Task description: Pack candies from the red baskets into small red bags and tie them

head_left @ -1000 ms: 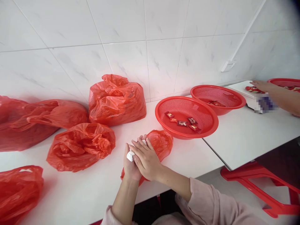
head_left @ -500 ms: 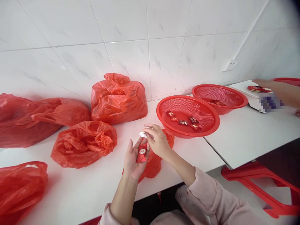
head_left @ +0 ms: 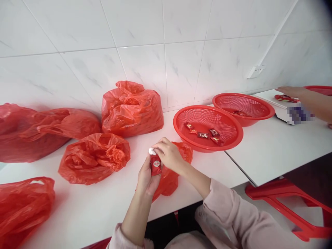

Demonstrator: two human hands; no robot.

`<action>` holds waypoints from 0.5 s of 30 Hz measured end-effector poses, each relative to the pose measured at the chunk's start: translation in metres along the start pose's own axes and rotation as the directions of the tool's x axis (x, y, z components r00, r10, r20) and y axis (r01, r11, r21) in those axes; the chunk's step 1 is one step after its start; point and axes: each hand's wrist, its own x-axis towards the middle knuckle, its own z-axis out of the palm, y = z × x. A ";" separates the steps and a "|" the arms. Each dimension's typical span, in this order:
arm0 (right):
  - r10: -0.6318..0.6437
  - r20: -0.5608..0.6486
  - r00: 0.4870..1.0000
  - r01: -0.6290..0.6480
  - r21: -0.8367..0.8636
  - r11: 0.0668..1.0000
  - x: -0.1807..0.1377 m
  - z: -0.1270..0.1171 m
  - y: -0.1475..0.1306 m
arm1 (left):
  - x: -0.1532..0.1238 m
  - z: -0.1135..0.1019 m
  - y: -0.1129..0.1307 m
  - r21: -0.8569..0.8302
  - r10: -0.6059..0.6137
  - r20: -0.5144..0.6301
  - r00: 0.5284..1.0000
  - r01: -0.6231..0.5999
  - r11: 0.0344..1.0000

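In my left hand [head_left: 147, 180] lies a small red packet [head_left: 156, 167] with a pale oval label facing up. My left fingers close round its sides. My right hand [head_left: 168, 155] is at the packet's top end, thumb and fingers pinching a small white lump [head_left: 152, 151]. Whether the lump is joined to the packet I cannot tell. Beneath my hands a loose red plastic bag [head_left: 169, 181] rests on the table. Right of my hands, a red mesh basket [head_left: 204, 147] holds several small wrapped sweets [head_left: 202, 135].
Several red plastic bags, including a full one [head_left: 132, 110], stand on the white table [head_left: 103, 207]. A second red basket [head_left: 243, 119] touches the first. At far right another person's hand [head_left: 290, 91] is over red packets on a white scale-like device [head_left: 267, 95]. A red stool [head_left: 280, 204] stands below.
Both hands have shifted slightly left, with the packet and white lump. My left fingers have closed further round the packet. The other person's hand has moved slightly left.
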 end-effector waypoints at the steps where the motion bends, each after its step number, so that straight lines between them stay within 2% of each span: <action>1: 0.065 -0.003 0.998 -0.065 0.022 0.998 0.010 -0.001 0.005 | 0.001 -0.002 -0.002 0.061 0.015 0.007 1.000 -0.016 0.998; 4: 0.186 -0.037 0.982 -0.182 0.079 0.980 0.037 -0.004 0.019 | 0.001 -0.007 -0.008 0.292 0.057 0.056 0.997 -0.071 0.954; 8: 0.231 -0.024 0.973 -0.225 0.145 0.963 0.045 -0.007 0.025 | -0.003 -0.007 -0.012 0.519 0.125 0.160 0.979 -0.191 0.833; 10: 0.255 0.005 0.967 -0.252 0.194 0.948 0.037 -0.010 0.022 | -0.003 -0.006 -0.008 0.559 0.160 0.191 0.969 -0.241 0.793; 13: 0.267 0.074 0.961 -0.277 0.272 0.921 0.020 -0.017 0.015 | -0.002 -0.005 0.006 0.566 0.312 0.143 0.939 -0.336 0.753; 15: 0.281 0.155 0.947 -0.320 0.401 0.858 0.010 -0.022 0.010 | -0.002 -0.004 0.017 0.550 0.382 0.139 0.914 -0.392 0.737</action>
